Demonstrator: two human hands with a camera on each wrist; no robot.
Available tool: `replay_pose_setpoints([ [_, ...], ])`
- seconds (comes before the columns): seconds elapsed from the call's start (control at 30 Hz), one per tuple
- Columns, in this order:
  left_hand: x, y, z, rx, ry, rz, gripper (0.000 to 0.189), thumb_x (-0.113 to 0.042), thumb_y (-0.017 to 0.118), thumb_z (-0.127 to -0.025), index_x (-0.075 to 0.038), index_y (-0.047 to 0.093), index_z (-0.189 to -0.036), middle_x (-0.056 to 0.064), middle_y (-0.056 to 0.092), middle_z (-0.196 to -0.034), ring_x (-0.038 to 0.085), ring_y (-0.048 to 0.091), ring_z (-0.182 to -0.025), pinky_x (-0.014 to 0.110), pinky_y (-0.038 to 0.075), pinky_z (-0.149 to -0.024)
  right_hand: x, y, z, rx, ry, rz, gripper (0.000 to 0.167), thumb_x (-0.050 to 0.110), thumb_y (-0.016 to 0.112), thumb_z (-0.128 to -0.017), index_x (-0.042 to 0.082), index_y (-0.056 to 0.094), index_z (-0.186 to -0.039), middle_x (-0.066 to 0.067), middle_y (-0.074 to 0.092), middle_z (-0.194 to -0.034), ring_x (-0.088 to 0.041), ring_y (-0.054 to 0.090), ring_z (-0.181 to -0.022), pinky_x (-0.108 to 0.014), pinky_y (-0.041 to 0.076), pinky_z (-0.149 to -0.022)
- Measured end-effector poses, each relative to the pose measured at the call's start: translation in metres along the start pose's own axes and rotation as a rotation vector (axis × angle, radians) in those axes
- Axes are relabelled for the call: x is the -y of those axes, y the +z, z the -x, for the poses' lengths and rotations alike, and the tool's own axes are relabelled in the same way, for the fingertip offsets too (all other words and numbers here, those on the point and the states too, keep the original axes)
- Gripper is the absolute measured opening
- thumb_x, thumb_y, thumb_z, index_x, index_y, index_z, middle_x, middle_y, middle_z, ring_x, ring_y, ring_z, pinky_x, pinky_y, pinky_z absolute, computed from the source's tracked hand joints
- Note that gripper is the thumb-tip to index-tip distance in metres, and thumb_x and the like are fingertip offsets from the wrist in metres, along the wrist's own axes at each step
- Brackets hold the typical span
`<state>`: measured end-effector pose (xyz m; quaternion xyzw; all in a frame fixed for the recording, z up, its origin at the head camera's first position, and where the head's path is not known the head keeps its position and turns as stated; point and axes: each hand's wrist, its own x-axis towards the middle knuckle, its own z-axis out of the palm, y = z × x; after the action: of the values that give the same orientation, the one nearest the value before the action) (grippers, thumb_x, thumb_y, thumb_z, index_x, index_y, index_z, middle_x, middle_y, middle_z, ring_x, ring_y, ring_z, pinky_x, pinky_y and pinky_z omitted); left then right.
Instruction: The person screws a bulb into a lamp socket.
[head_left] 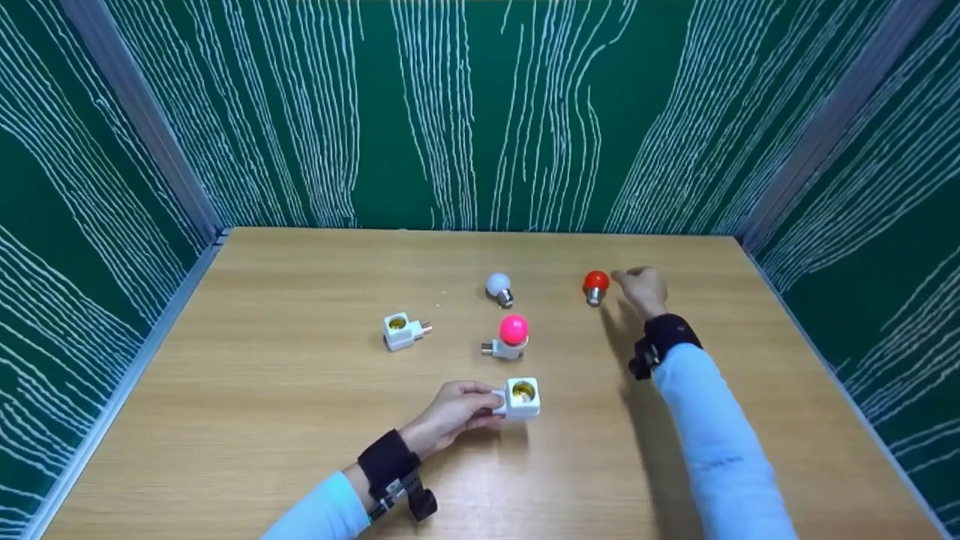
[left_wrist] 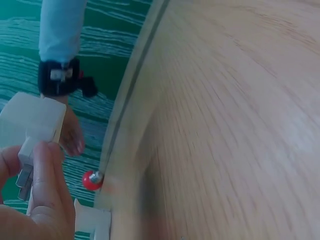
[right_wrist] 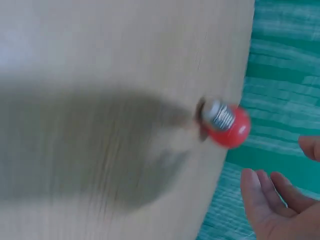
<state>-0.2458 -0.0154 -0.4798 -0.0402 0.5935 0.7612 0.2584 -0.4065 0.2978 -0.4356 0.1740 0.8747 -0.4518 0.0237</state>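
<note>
The left grip (head_left: 459,407) pinches a white socket (head_left: 523,400) above the tabletop (head_left: 262,375); the right grip (head_left: 643,288), thumb and fingers spread apart, is just beside a red bulb (head_left: 596,283) lying there. Light wood grain runs across the tabletop; around its back and sides stand green walls (head_left: 660,75) streaked with pale lines, greyish posts (head_left: 150,105) at the corners.

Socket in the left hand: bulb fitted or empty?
Empty: in the head view, the white socket in the left hand shows a bare gold-coloured lining and no bulb.
</note>
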Motion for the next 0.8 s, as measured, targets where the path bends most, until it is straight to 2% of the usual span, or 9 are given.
replay_pose_setpoints([
  [0.1, 0.001, 0.000, 0.002, 0.019, -0.001, -0.011, 0.033, 0.001, 0.061, -0.081, 0.012, 0.054, -0.111, 0.024, 0.057, -0.112, 0.019, 0.065, -0.085, 0.027, 0.058, -0.081, -0.004, 0.007, -0.014, 0.023, 0.036, 0.014, 0.060, 0.032, 0.051, -0.091, -0.006, 0.035, -0.135, -0.025, 0.041, -0.137, -0.037, 0.039, -0.125, -0.046, 0.038, -0.107],
  [0.2, 0.000, -0.002, 0.004, 0.032, -0.005, -0.015, 0.033, 0.002, 0.061, -0.081, 0.013, 0.053, -0.112, 0.023, 0.057, -0.111, 0.019, 0.065, -0.084, 0.029, 0.057, -0.084, -0.003, 0.017, -0.025, 0.031, 0.029, 0.047, 0.058, 0.032, 0.054, -0.089, -0.007, 0.041, -0.130, -0.025, 0.046, -0.130, -0.037, 0.044, -0.120, -0.044, 0.043, -0.103],
  [0.3, -0.001, -0.004, 0.002, 0.034, 0.002, -0.013, 0.033, 0.002, 0.060, -0.082, 0.013, 0.053, -0.112, 0.023, 0.057, -0.111, 0.020, 0.065, -0.086, 0.032, 0.056, -0.086, 0.002, 0.025, -0.034, 0.020, -0.005, 0.114, 0.041, 0.031, 0.057, -0.088, -0.003, 0.052, -0.109, -0.018, 0.057, -0.102, -0.029, 0.053, -0.093, -0.034, 0.051, -0.079],
  [0.33, 0.000, -0.005, 0.002, 0.038, 0.004, -0.010, 0.033, 0.002, 0.060, -0.082, 0.013, 0.054, -0.112, 0.023, 0.057, -0.111, 0.020, 0.065, -0.087, 0.032, 0.056, -0.087, 0.002, 0.027, -0.035, 0.014, -0.016, 0.152, 0.034, 0.031, 0.057, -0.088, -0.001, 0.053, -0.099, -0.012, 0.056, -0.090, -0.024, 0.052, -0.081, -0.029, 0.050, -0.069],
  [0.4, 0.002, -0.006, 0.003, 0.043, 0.006, -0.004, 0.032, 0.002, 0.060, -0.082, 0.012, 0.054, -0.111, 0.023, 0.057, -0.111, 0.021, 0.065, -0.088, 0.032, 0.056, -0.087, 0.003, 0.031, -0.037, 0.002, -0.036, 0.228, 0.028, 0.030, 0.058, -0.087, 0.005, 0.049, -0.080, -0.003, 0.046, -0.071, -0.017, 0.042, -0.064, -0.024, 0.038, -0.053],
  [0.5, 0.003, -0.006, 0.002, 0.049, 0.000, 0.003, 0.031, 0.002, 0.060, -0.082, 0.012, 0.054, -0.111, 0.022, 0.057, -0.111, 0.022, 0.065, -0.090, 0.031, 0.056, -0.086, 0.005, 0.033, -0.038, -0.023, -0.055, 0.297, 0.028, 0.027, 0.058, -0.087, 0.008, 0.047, -0.070, 0.001, 0.040, -0.061, -0.014, 0.037, -0.055, -0.021, 0.033, -0.046],
  [0.57, 0.003, -0.005, 0.001, 0.044, -0.007, 0.006, 0.031, 0.002, 0.060, -0.082, 0.012, 0.054, -0.111, 0.022, 0.058, -0.112, 0.022, 0.065, -0.091, 0.030, 0.056, -0.085, 0.006, 0.034, -0.038, -0.028, -0.058, 0.312, 0.025, 0.025, 0.059, -0.087, 0.006, 0.052, -0.073, -0.001, 0.044, -0.064, -0.015, 0.039, -0.059, -0.022, 0.035, -0.049],
  [0.67, 0.001, -0.004, -0.002, 0.032, -0.025, 0.004, 0.031, 0.001, 0.061, -0.083, 0.010, 0.054, -0.112, 0.022, 0.058, -0.112, 0.023, 0.064, -0.093, 0.029, 0.057, -0.085, 0.007, 0.034, -0.038, -0.022, -0.056, 0.314, 0.026, 0.024, 0.059, -0.088, -0.001, 0.060, -0.088, -0.008, 0.056, -0.079, -0.019, 0.046, -0.070, -0.025, 0.044, -0.059],
  [0.8, 0.000, -0.002, -0.006, 0.036, -0.035, 0.003, 0.031, 0.000, 0.061, -0.083, 0.010, 0.054, -0.112, 0.022, 0.058, -0.113, 0.023, 0.064, -0.094, 0.029, 0.056, -0.085, 0.006, 0.036, -0.037, -0.002, -0.034, 0.275, 0.034, 0.023, 0.057, -0.089, -0.006, 0.059, -0.107, -0.018, 0.059, -0.101, -0.024, 0.049, -0.085, -0.033, 0.051, -0.078],
])
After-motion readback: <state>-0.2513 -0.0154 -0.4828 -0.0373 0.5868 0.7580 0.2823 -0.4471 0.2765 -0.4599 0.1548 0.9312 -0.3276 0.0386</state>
